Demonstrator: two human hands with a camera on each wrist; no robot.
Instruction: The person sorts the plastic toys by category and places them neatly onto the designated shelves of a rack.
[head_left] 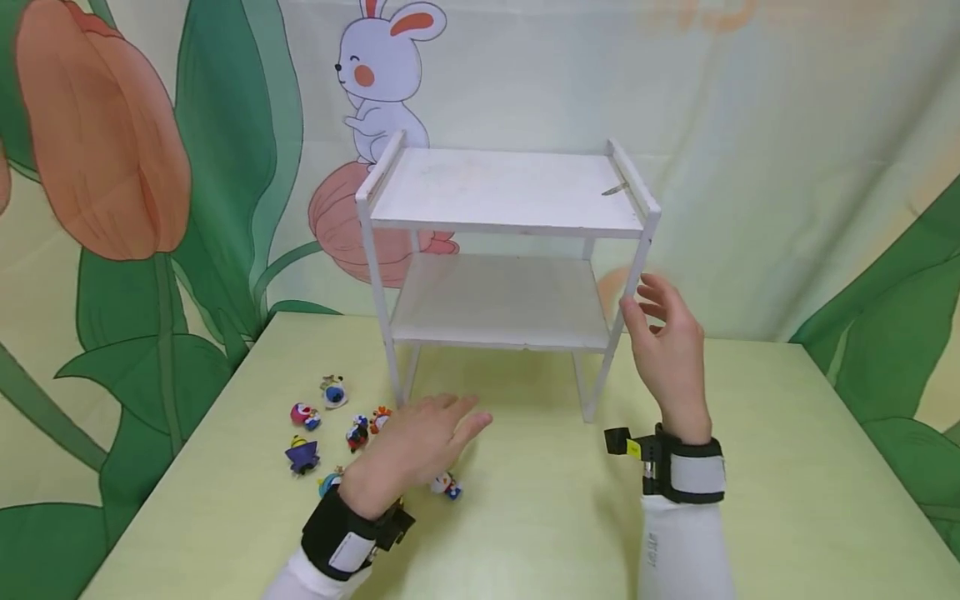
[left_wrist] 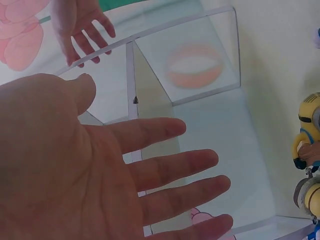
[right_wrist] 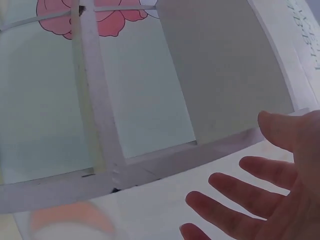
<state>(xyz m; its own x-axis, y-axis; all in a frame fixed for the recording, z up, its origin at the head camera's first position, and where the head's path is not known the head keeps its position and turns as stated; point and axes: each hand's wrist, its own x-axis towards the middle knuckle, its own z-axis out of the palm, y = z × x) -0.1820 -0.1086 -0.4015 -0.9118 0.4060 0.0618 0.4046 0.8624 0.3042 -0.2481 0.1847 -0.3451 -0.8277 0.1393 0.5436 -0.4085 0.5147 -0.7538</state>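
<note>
A white two-tier shelf (head_left: 502, 193) stands upright on the table. My right hand (head_left: 667, 350) is beside its right front leg, thumb tip overlapping the leg in the head view; in the right wrist view the fingers (right_wrist: 240, 215) are spread with nothing between them. My left hand (head_left: 412, 446) is stretched out in front of the shelf's left leg, above small toy figures, partly hiding some. Its fingers (left_wrist: 175, 192) are straight and apart in the left wrist view, the palm bare. A snowman-like figure (head_left: 447, 485) lies just under that hand.
To the left lie a purple-caped figure (head_left: 302, 455), a pink figure (head_left: 305, 416), a blue-and-white figure (head_left: 333, 392) and several others. A yellow minion figure (left_wrist: 311, 120) shows in the left wrist view. A patterned curtain (head_left: 750, 167) hangs behind the light green table (head_left: 787, 467).
</note>
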